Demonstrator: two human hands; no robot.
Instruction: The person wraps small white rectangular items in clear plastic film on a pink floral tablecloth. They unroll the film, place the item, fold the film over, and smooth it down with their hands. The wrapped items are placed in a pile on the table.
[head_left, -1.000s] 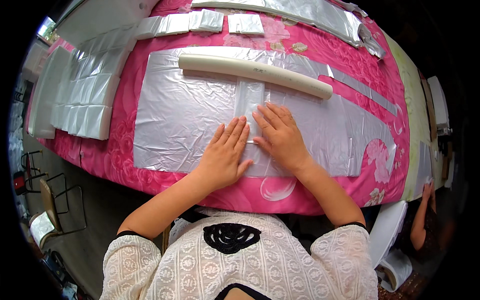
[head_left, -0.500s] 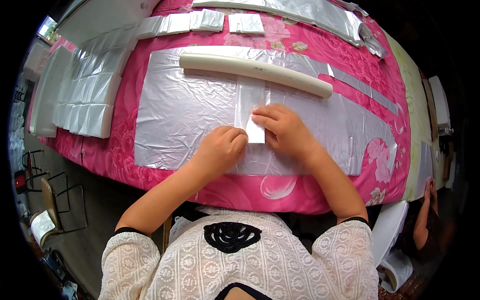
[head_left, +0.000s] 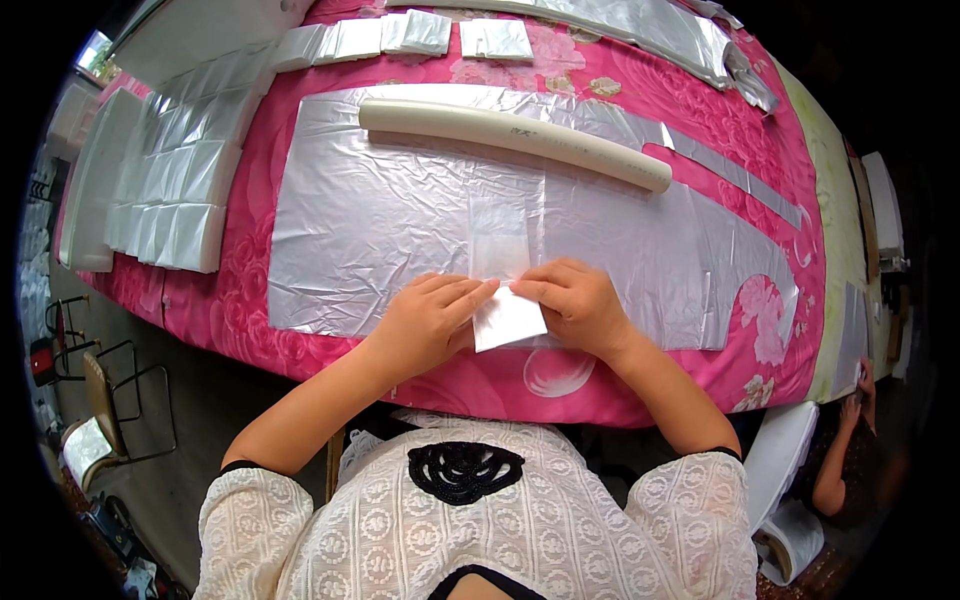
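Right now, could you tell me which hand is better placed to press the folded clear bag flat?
Probably the right hand: it lies beside the folded clear bag with fingertips on its upper edge, whereas the left hand pinches the left corner.

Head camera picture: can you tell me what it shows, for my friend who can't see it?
A person's left hand and right hand pinch a small folded clear plastic piece on a big silvery plastic sheet, spread over a pink flowered tablecloth. A long cream tube lies across the sheet, and stacks of folded plastic pieces sit at the left.
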